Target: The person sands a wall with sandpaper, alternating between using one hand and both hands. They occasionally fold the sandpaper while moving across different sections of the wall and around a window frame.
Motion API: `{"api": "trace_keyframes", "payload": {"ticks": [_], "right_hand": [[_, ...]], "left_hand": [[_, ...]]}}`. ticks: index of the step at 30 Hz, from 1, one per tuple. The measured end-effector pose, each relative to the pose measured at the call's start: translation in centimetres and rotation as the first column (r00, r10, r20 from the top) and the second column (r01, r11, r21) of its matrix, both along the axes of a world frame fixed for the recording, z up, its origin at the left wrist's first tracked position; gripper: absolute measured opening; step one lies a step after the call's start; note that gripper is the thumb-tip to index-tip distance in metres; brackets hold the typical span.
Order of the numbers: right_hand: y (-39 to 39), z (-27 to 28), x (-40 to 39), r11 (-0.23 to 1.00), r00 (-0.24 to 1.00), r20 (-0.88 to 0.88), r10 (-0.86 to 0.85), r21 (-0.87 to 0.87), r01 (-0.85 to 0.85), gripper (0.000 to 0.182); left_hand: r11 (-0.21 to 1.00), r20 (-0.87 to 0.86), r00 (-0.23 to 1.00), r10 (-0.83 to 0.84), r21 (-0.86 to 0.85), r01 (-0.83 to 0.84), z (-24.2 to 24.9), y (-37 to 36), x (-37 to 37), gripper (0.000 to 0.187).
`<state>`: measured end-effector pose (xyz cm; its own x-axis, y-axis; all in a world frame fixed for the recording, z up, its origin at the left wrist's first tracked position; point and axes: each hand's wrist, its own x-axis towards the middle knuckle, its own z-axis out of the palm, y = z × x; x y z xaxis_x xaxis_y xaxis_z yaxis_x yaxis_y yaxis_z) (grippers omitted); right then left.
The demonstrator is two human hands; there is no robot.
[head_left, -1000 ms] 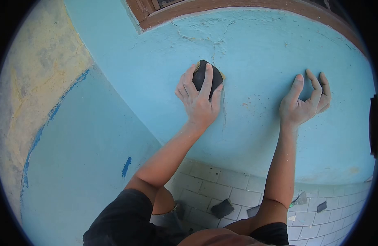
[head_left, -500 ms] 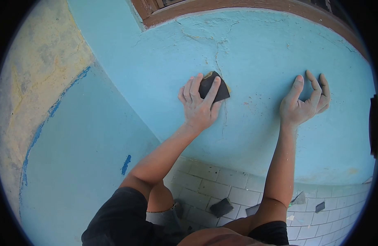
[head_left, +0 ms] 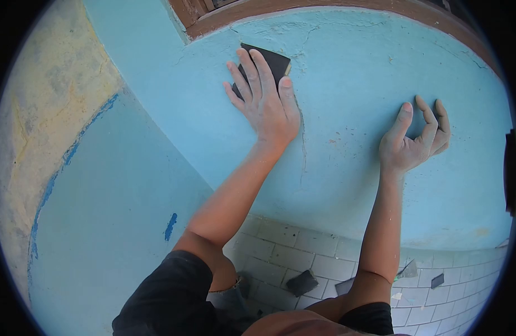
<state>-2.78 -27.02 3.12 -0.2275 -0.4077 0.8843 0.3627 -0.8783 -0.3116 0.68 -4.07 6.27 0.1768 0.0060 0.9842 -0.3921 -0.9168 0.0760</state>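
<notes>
A black piece of sandpaper [head_left: 274, 63] lies against the light blue wall [head_left: 342, 185], pressed there under the fingers of my left hand [head_left: 264, 106]. Its right edge shows a pale yellowish backing. My left thumb rests by its lower right side, and the other fingers stretch up across it. Off to the right, my right hand [head_left: 414, 137] is held up at the wall with its fingers loosely curled and apart, nothing in them. Pale dust coats both hands. A thin crack [head_left: 304, 140] runs down the wall just right of my left hand.
A brown wooden window frame [head_left: 235, 21] borders the wall's top. At left, an adjoining wall has a bare yellowish patch [head_left: 56, 73] edged in darker blue. Dark scraps [head_left: 302, 284] and another small dark piece [head_left: 437, 281] lie on the white tiled floor [head_left: 291, 257].
My left hand has slid the sandpaper up and slightly left along the wall, its fingers now stretched flatter over it. My right hand has barely moved.
</notes>
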Motion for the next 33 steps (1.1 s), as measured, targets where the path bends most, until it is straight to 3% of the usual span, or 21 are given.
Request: {"api": "trace_keyframes", "payload": {"ticks": [1, 3, 4, 6, 7, 9, 12, 15, 19, 21, 23, 25, 28, 31, 33], "right_hand": [[0.0, -0.1, 0.0, 1.0, 1.0, 0.001, 0.005, 0.0, -0.005, 0.021], [-0.2, -0.3, 0.2, 1.0, 1.0, 0.003, -0.001, -0.019, 0.001, 0.02], [-0.1, -0.4, 0.1, 1.0, 1.0, 0.013, 0.0, -0.017, 0.0, 0.02], [-0.1, -0.3, 0.1, 1.0, 1.0, -0.014, -0.012, -0.006, 0.011, 0.019], [-0.1, -0.3, 0.2, 1.0, 1.0, -0.012, -0.013, -0.003, 0.013, 0.019], [-0.1, -0.4, 0.1, 1.0, 1.0, 0.0, -0.011, -0.007, 0.011, 0.018], [-0.1, -0.4, 0.2, 1.0, 1.0, 0.008, -0.006, -0.018, 0.007, 0.017], [-0.2, -0.5, 0.2, 1.0, 1.0, 0.017, -0.002, -0.031, 0.002, 0.016], [0.0, -0.5, 0.1, 1.0, 1.0, 0.015, 0.003, 0.005, -0.003, 0.016], [0.0, -0.5, 0.0, 1.0, 1.0, -0.005, -0.005, -0.014, 0.005, 0.015], [-0.1, -0.5, 0.0, 1.0, 1.0, -0.003, 0.002, -0.017, -0.002, 0.015], [-0.1, -0.6, 0.0, 1.0, 1.0, -0.001, 0.011, -0.021, -0.011, 0.016], [0.0, -0.6, 0.2, 1.0, 0.999, 0.028, 0.021, -0.013, -0.021, 0.015], [-0.1, -0.6, 0.0, 1.0, 1.0, 0.017, 0.018, -0.019, -0.018, 0.016], [0.1, -0.5, -0.3, 0.998, 0.998, 0.001, 0.058, -0.002, -0.058, 0.017]], "left_hand": [[1.0, 0.001, 1.0, 0.005, 0.0, -0.005, -1.9, 0.1, -0.2, 0.066], [0.967, -0.052, 0.996, 0.068, 0.251, -0.053, -7.2, 1.0, -0.5, 0.065], [0.966, -0.041, 0.997, 0.069, 0.252, -0.056, -7.9, 1.7, -0.9, 0.065], [0.904, -0.053, 0.987, 0.155, 0.411, -0.119, -8.2, 3.3, -1.0, 0.064], [0.903, -0.051, 0.987, 0.153, 0.414, -0.119, -6.0, 2.8, -1.2, 0.064], [0.997, -0.017, 0.998, 0.062, 0.046, -0.061, -0.9, 1.7, -0.7, 0.065], [0.998, 0.095, 0.995, 0.039, -0.056, -0.034, 1.0, 0.6, 0.6, 0.066], [0.992, -0.039, 0.996, 0.084, 0.094, -0.08, -2.3, 0.8, -1.1, 0.066], [0.969, -0.065, 0.993, 0.097, 0.236, -0.08, -4.8, 2.8, -1.6, 0.065], [0.977, -0.048, 0.995, 0.082, 0.202, -0.071, -3.6, 3.1, -1.3, 0.065], [0.998, -0.073, 0.996, 0.048, -0.027, -0.05, -1.7, 2.8, -1.3, 0.065], [0.997, -0.088, 0.994, 0.06, -0.046, -0.064, -2.1, 2.1, -1.5, 0.066], [0.977, -0.091, 0.993, 0.079, 0.204, -0.059, -4.8, 1.9, -2.1, 0.066], [0.951, -0.078, 0.991, 0.107, 0.298, -0.079, -5.2, 2.7, -2.1, 0.065], [0.963, -0.082, 0.992, 0.093, 0.261, -0.068, -4.0, 2.9, -2.0, 0.065]]}}
